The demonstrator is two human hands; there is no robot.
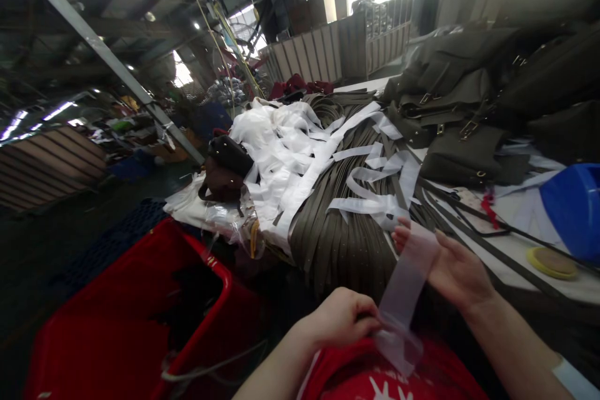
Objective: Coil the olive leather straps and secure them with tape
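A translucent whitish strip (405,284) stretches between my two hands, above my lap. My left hand (344,317) has its fingers curled closed on the strip's lower part, and a short end hangs below. At the upper end, my right hand (457,269) holds the strip, with fingertips showing past its far side and the thumb near its edge. Just beyond my hands lies a thick bundle of dark olive straps (342,231), draped over the table edge. Loose white strips (365,205) lie curled on top of the straps.
White strips (281,144) are heaped on the table behind. Olive bags (464,150) are piled at right, near a blue bin (574,206) and a round yellow-rimmed disc (552,262). A dark brown bag (225,178) sits left. A red bin (107,319) stands lower left.
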